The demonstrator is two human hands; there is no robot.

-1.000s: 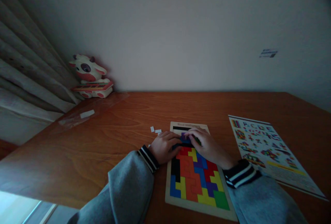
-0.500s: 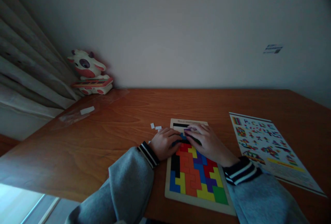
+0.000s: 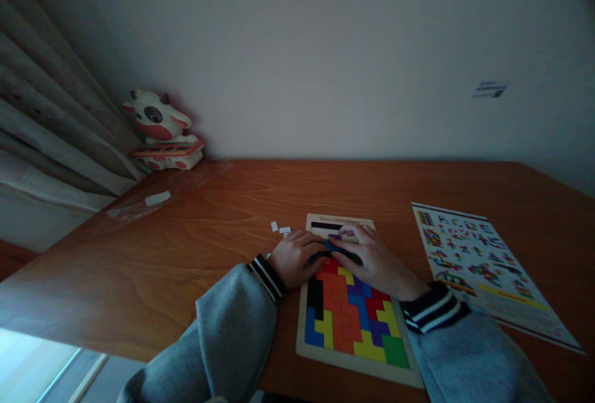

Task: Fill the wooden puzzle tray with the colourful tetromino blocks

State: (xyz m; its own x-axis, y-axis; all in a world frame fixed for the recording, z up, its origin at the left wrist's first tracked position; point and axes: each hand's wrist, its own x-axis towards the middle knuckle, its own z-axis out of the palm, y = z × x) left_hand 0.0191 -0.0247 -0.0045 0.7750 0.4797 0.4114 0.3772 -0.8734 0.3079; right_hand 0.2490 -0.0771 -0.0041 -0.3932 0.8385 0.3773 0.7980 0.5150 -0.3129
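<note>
A wooden puzzle board (image 3: 360,371) lies on the table in front of me, packed with coloured block pieces in its near part: orange, yellow, blue, purple, red, black and green. My left hand (image 3: 298,258) rests over the board's left edge, its fingers bent and thumb tucked under. Its fingertips meet a blue puzzle piece (image 3: 329,245) near the upper part of the board. From the other side my right hand (image 3: 367,257) reaches over the board, thumb and forefinger at the same blue piece. Just above shows a purple piece (image 3: 334,237). The hands partly cover the pieces beneath.
Small white pieces (image 3: 284,230) lie left of the board. A printed pattern sheet (image 3: 493,266) is at the right. At the back left stands a cow toy with a keyboard (image 3: 167,133), near clear plastic (image 3: 125,212) and a curtain (image 3: 51,111).
My right fingers have shifted slightly toward me, from the purple piece down to the blue one, uncovering more of the purple. My left hand has hardly moved.
</note>
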